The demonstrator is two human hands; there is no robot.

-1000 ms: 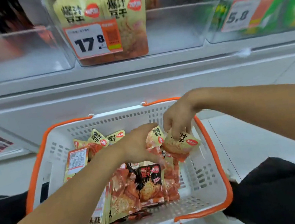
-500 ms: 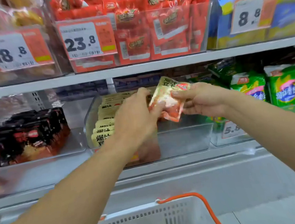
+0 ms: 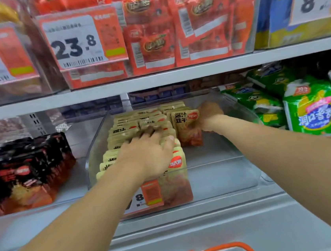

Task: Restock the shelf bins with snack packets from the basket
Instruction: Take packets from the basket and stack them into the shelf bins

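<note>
A clear plastic shelf bin [image 3: 223, 172] sits on the lower shelf, its left half filled with a row of upright beige snack packets [image 3: 131, 127]. My left hand [image 3: 149, 154] rests flat on top of that row, fingers spread. Deeper in the bin, my right hand [image 3: 209, 116] grips one beige and orange snack packet [image 3: 187, 127] and stands it upright at the back of the right half. Only the white rim and orange handle of the basket [image 3: 224, 249] show at the bottom edge.
Black snack packets [image 3: 23, 172] fill the bin to the left, green bags [image 3: 309, 107] the one to the right. The upper shelf holds red packets [image 3: 180, 26] behind a 23.8 price tag [image 3: 80, 40]. The bin's front right floor is bare.
The view rose from the basket to the shelf. Both hands carried a packet up; the right hand moved it into the bin's back, and the left hand dropped onto the packet row.
</note>
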